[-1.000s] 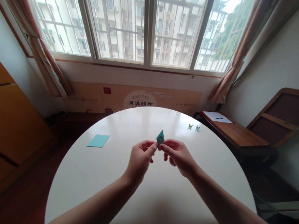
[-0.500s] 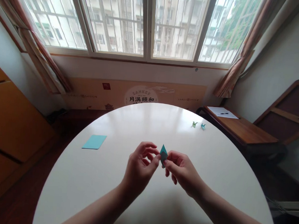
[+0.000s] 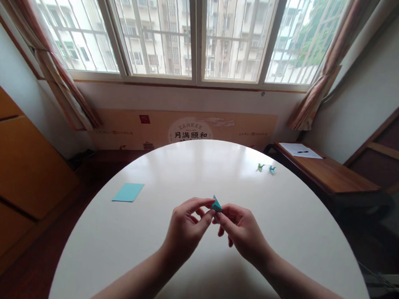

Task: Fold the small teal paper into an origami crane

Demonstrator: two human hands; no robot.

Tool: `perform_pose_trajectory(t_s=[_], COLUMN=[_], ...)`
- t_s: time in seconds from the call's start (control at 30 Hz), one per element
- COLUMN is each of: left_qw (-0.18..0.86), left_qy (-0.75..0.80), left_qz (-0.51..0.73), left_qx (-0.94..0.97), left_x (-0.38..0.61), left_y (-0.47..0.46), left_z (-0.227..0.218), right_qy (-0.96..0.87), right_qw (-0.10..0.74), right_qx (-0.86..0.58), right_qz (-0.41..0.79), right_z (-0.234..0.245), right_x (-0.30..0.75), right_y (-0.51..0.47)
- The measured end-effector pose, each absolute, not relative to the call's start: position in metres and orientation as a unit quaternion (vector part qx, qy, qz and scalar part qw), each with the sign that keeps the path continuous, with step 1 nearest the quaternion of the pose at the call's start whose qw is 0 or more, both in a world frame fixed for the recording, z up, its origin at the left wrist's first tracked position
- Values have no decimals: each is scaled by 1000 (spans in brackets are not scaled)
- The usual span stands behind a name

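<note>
A small folded piece of teal origami paper (image 3: 216,206) is held up over the white round table (image 3: 198,172), between my two hands. My left hand (image 3: 189,224) pinches its left side between thumb and forefinger. From the right, my right hand (image 3: 240,225) grips the lower part with thumb and forefinger, its other fingers curled beneath. One thin point of the paper sticks up; fingertips cover part of the lower folds. To the left lies a flat stack or sheet of light-blue square paper (image 3: 128,192).
Near the table's far right edge stand a green paper crane (image 3: 260,167) and a blue paper crane (image 3: 272,169). Beyond the table, a wooden bench (image 3: 341,171) bears a white sheet (image 3: 300,150) with a pen on it. An orange-brown cabinet (image 3: 10,163) is at the left.
The folded paper has changed from an upright diamond to a bent shape, its lower part turned up. My left fingertips have closed onto it. The view has shifted slightly.
</note>
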State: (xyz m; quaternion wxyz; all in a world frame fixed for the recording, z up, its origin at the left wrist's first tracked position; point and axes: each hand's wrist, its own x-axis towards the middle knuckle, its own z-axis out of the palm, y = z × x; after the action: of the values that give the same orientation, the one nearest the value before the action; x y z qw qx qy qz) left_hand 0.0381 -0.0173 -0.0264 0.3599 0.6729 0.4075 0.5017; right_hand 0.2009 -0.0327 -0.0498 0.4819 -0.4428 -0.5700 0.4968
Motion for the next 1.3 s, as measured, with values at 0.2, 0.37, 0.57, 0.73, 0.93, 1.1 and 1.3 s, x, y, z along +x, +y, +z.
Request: perform_pose_trajectory(t_s=[0.2,0.37,0.57,0.73,0.93,1.1,1.3], left_qw=[350,317,268,248,439,502,464], left_qy=[356,319,290,281,380,421,435], left_qz=[529,517,494,483,471,422,388], left_qx=[686,729,775,791,664,626,667], left_x=[37,34,28,28,30,29,29], left_y=[-18,-18,-12,-13,-11,-8,-11], left_z=[-28,-24,-20,-18,-20,-15,-12], right_qy=[-568,-540,-506,-468,-455,-459,-499], right_qw=[489,500,500,492,493,494,482], right_qx=[-443,-420,-380,-365,-361,-372,-404], right_qz=[492,531,591,637,647,638,596], right_z=[-45,-40,-36,-40,-42,-40,-38], right_x=[201,202,205,206,208,208,208], right_y=[-38,-40,-41,-37,-35,-37,-39])
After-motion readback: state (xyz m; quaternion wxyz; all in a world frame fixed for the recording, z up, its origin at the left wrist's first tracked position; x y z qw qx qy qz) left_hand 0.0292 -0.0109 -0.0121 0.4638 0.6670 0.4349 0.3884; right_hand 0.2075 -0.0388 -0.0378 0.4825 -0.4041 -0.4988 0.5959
